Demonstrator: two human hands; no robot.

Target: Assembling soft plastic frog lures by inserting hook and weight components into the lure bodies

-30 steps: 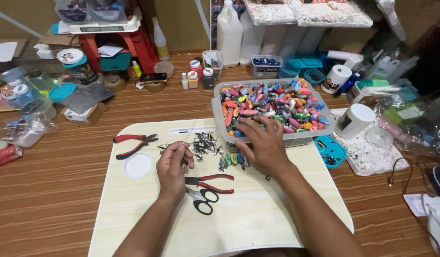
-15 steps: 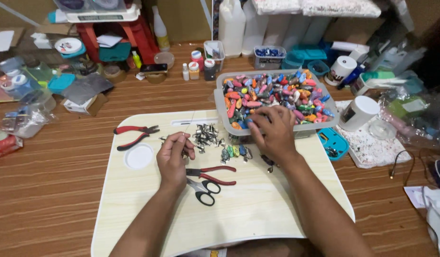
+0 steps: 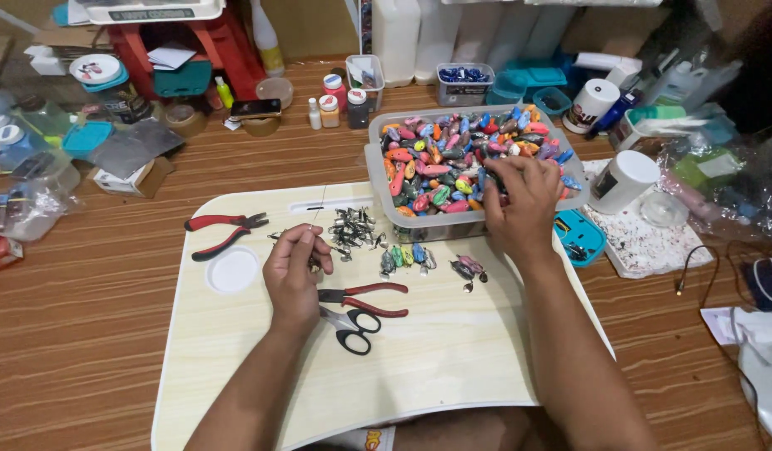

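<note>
Reaching into the clear plastic tub [image 3: 377, 179] at the far right of the lap board [image 3: 453, 351], the right hand [image 3: 523, 200] lies palm down on the heap of coloured lures [image 3: 440, 171], fingers curled into them; whether it has pinched one I cannot tell. The tub's long axis runs left to right, and the lures inside point every which way. The left hand [image 3: 294, 271] sits near the middle of the board, thumb and forefinger closed on a small metal piece [image 3: 312, 244], too small to make out which way it points. Just right of that pinch lies a pile of metal hooks [image 3: 352, 227], then a short row of loose lures [image 3: 407, 257]. Red-handled pliers [image 3: 365, 296] and black scissors [image 3: 352, 326] lie just near of the left hand; a second pair of pliers [image 3: 223, 230] lies to its left.
</note>
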